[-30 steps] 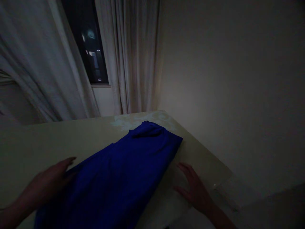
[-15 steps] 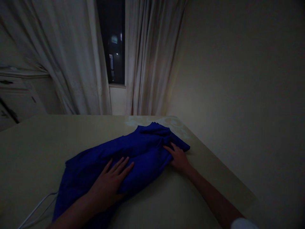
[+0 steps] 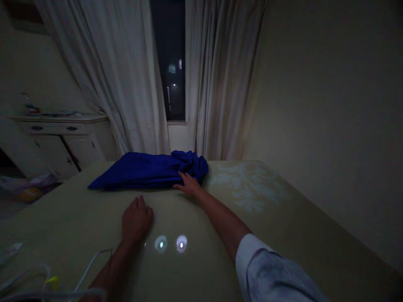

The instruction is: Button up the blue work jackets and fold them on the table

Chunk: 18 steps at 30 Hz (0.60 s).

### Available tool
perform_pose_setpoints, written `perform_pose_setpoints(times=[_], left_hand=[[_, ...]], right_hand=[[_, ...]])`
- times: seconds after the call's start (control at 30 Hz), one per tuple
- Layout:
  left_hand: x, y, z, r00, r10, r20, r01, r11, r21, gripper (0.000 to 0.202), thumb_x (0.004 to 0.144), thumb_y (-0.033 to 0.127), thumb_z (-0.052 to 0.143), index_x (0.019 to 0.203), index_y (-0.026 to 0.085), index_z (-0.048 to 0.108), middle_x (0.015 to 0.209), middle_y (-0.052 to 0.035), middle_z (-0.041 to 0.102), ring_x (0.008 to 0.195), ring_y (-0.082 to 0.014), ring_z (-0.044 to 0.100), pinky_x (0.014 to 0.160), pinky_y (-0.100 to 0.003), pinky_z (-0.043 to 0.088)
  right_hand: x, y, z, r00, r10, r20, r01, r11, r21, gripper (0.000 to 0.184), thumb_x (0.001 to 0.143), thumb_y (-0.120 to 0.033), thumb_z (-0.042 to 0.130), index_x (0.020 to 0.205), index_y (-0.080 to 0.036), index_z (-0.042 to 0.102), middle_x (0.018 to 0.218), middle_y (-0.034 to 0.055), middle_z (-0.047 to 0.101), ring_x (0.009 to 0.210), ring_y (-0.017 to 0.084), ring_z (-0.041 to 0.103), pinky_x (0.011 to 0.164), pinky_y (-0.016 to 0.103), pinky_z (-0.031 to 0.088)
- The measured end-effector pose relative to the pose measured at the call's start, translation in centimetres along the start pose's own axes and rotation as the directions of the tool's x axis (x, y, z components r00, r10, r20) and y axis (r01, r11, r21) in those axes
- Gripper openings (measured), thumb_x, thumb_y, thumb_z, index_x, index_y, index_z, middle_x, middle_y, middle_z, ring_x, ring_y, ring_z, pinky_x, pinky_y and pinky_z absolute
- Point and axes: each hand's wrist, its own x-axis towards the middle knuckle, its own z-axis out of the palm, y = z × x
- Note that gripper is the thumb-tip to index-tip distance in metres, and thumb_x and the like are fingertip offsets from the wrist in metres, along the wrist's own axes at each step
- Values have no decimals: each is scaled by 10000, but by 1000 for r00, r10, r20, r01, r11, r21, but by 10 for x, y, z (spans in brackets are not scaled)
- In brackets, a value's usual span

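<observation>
A blue garment [image 3: 141,171] lies bunched and folded flat across the far part of the table, crumpled most at its right end. My right hand [image 3: 190,185] reaches out to its near right side, fingers spread and touching the cloth. My left hand [image 3: 137,218] rests on the tabletop nearer to me, short of the garment, with its fingers curled in and drawn together. Nothing shows in it.
The glossy table [image 3: 189,272] has a pale floral pattern [image 3: 252,184] at right. White cables [image 3: 91,266] and a small yellow item [image 3: 52,282] lie at lower left. Beyond stand curtains [image 3: 132,75] and a white cabinet [image 3: 63,142]; a wall borders the right side.
The garment has moved away from me and left, toward the far edge, and is more bunched. My left hand has come off it onto the table; the right hand still touches it. The view has shifted.
</observation>
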Motion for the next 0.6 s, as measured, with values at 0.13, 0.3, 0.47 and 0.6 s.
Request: perform_pose_setpoints(times=[0.13, 0.3, 0.47, 0.6], left_hand=[[-2, 7, 0, 999, -48, 8, 48, 999, -2, 551, 999, 276, 371, 1462, 50, 566, 1510, -234, 567, 1372, -379, 519, 1137, -522, 385], [-1, 8, -4, 997, -64, 29, 64, 998, 5, 503, 1007, 282, 390, 1422, 91, 599, 1528, -216, 553, 1393, -361, 494, 1150, -510, 358], [-1, 8, -1, 997, -77, 27, 77, 997, -11, 476, 1000, 262, 403, 1390, 92, 617, 1521, -217, 557, 1399, -366, 489, 1143, -508, 357], [-1, 6, -3, 998, -59, 5, 59, 998, -36, 465, 1005, 253, 399, 1364, 67, 629, 1464, -239, 596, 1356, -351, 538, 1123, -485, 378]], right_hand=[[27, 10, -21, 996, -3, -93, -3, 998, -63, 727, 972, -490, 672, 1614, -297, 389, 1545, 151, 487, 1286, 334, 600, 1035, 436, 501], [47, 34, -43, 977, -180, -118, 170, 981, -93, 898, 901, -328, 765, 1658, -330, 283, 1652, 104, 351, 1422, 287, 496, 1150, 421, 446], [43, 30, -47, 992, -50, -118, 28, 983, -181, 690, 937, -50, 569, 1563, -331, 490, 1598, 105, 472, 1363, 281, 555, 1115, 418, 449], [29, 14, -46, 993, 44, -112, -65, 981, -185, 381, 982, -80, 504, 1253, -229, 726, 1255, 149, 711, 1209, 296, 650, 995, 399, 491]])
